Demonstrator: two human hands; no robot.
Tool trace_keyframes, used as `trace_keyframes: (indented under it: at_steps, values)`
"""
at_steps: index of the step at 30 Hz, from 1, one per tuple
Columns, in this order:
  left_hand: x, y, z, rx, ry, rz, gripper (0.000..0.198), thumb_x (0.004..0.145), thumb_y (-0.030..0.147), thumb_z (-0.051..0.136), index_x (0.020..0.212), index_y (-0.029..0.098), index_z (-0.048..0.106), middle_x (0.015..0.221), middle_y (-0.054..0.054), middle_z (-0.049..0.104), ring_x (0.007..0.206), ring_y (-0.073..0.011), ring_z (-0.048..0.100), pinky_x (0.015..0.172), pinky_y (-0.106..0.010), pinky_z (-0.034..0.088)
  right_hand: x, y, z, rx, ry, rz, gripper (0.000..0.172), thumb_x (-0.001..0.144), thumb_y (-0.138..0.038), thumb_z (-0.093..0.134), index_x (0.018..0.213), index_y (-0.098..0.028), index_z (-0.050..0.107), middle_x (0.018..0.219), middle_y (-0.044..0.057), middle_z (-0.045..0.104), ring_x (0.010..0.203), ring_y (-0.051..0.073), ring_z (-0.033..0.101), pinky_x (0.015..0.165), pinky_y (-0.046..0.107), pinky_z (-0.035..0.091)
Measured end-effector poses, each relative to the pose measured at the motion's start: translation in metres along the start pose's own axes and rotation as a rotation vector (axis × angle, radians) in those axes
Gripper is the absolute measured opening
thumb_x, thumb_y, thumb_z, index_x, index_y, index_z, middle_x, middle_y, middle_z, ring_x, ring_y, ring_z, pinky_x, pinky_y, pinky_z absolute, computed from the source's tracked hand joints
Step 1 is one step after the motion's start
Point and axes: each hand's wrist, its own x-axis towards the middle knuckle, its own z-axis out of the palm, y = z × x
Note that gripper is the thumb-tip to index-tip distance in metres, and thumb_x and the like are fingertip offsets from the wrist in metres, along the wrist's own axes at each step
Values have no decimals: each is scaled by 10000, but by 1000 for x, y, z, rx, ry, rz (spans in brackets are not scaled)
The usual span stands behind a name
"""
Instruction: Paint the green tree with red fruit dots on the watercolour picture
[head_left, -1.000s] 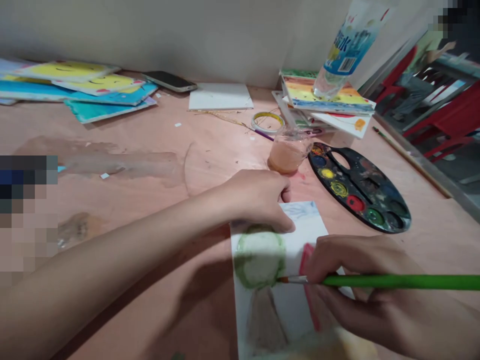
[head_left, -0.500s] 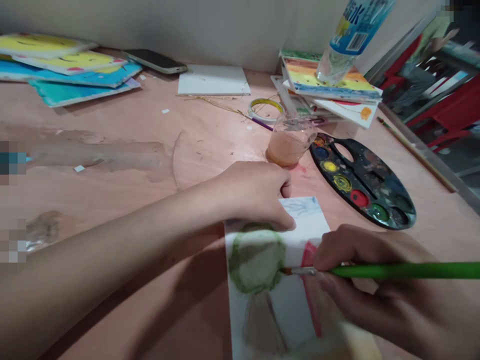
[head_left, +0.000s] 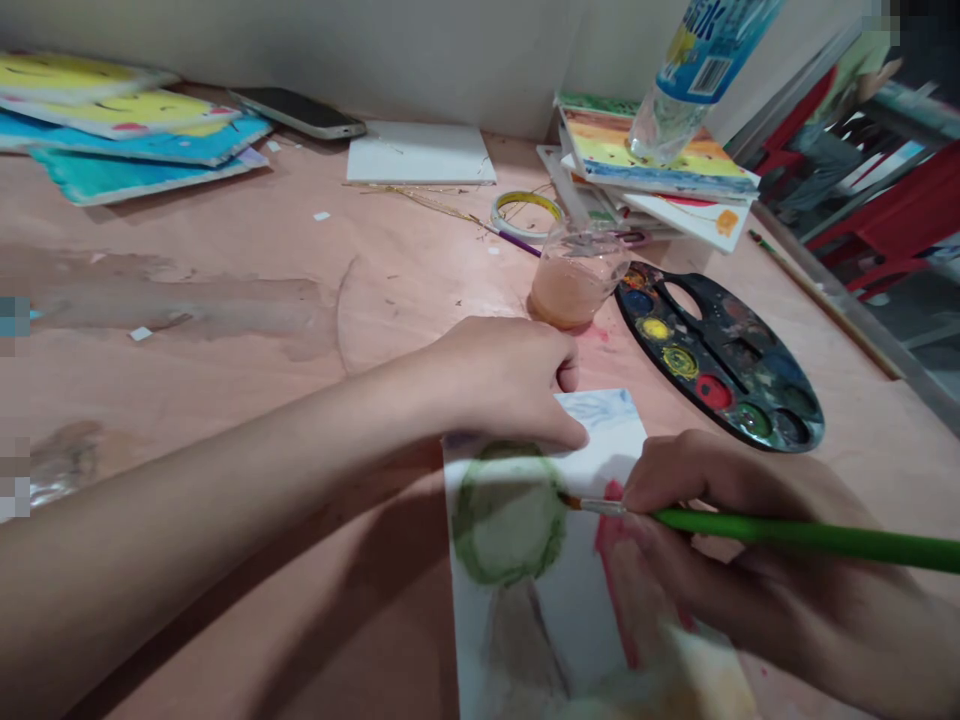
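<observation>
A small white canvas (head_left: 570, 600) lies on the pink table in front of me, painted with a green circle (head_left: 508, 515), a brown trunk below it and a red stripe. My left hand (head_left: 510, 385) presses its fingers down on the canvas's top edge, thumb curled. My right hand (head_left: 705, 520) is closed on a green-handled paintbrush (head_left: 787, 535). The brush tip touches the right rim of the green circle.
A black oval palette (head_left: 720, 355) with paint wells lies right of a glass jar of peach-coloured water (head_left: 574, 280). Behind are a tape roll (head_left: 527, 212), stacked painted canvases (head_left: 645, 170) under a plastic bottle (head_left: 694, 70), a blank canvas (head_left: 420, 155), a phone (head_left: 298, 112) and more paintings (head_left: 120, 130).
The brush tip has climbed along the green circle's right rim, from its lower right to its upper right. My left hand has stayed on the canvas.
</observation>
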Motion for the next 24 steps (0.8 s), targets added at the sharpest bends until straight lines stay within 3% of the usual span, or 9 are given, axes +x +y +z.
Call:
trace_keyframes:
  at_steps: [4,7,13,18,22,24]
  values:
    - [0,2,0,2,5,-6,324,641,471,680,887,262,657,794,22,681,631,-164,540,556,-297,338,1,-1,-1,-7,-33,8,102,893,-181,559,858,-247,628,692,-40,679,568,91,635,474,173,500]
    - [0,1,0,-9,5,-9,329,636,473,684,884,259,650,806,21,684,644,-168,547,564,-298,340,0,-2,1,8,-75,-3,161,897,-166,525,774,-247,588,657,-53,653,564,86,628,446,174,474]
    - [-1,2,-1,-12,0,-14,302,631,477,677,828,251,641,769,20,675,618,-164,536,556,-302,334,-5,-5,8,53,-10,-44,137,865,-118,541,814,-244,562,629,-64,594,516,73,543,463,179,460]
    - [0,1,-1,4,-1,-6,343,633,499,679,868,250,653,794,13,688,647,-175,558,565,-298,344,-4,-6,5,94,-115,14,93,914,-182,588,859,-256,589,697,-50,648,560,91,601,490,182,489]
    - [2,-1,-2,-24,-42,0,318,673,462,636,906,248,667,855,7,709,691,-179,586,618,-295,384,1,0,8,-56,122,-9,38,929,-262,647,967,-270,649,839,-21,718,664,120,672,553,205,502]
    - [2,-2,-2,-36,-59,-8,334,680,463,617,926,244,673,873,-3,715,709,-186,599,646,-300,402,5,2,11,-85,156,-23,35,938,-286,640,965,-271,658,845,-24,728,697,124,686,566,204,494]
